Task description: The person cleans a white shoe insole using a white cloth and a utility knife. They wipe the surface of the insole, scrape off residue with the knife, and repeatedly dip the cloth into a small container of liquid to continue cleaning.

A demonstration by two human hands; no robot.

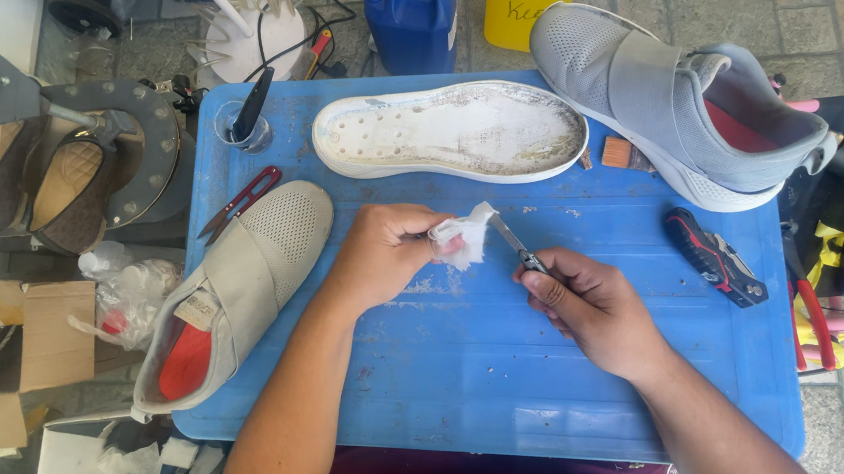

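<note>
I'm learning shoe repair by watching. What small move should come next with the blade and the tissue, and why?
Probably draw the tissue, pinched in the left hand, along the thin blade held by the right hand: it is already wrapped over the tip.

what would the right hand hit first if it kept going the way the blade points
Most likely the white cloth pinched in the left hand; the blade in the right hand points up-left with its tip already at the cloth.

One head camera looks steeply down – close – over the blue table point(490, 393).
</note>
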